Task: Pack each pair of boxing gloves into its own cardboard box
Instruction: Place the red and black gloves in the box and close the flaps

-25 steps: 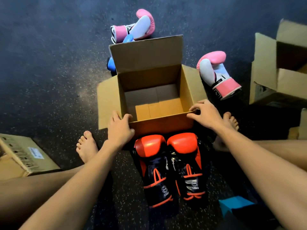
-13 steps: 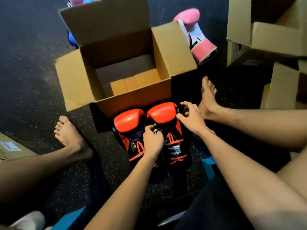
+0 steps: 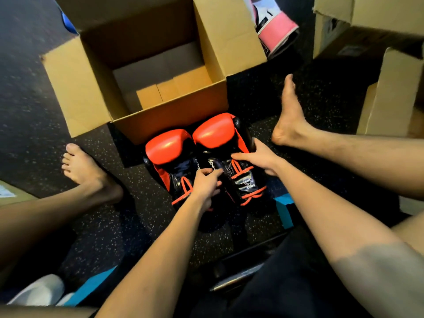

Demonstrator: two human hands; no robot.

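Your left hand (image 3: pixel 206 182) and right hand (image 3: pixel 258 158) close around the red-and-black boxing gloves (image 3: pixel 213 157); next, lift them into the open cardboard box (image 3: pixel 169 115).

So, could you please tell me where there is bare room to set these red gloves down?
The open box is empty inside. Bare floor lies left of its left flap. It is crowded between the box's right flap, the pink glove and the right-hand boxes.

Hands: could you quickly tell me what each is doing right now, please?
Left hand: closing on the left red glove.
Right hand: gripping the right red glove.
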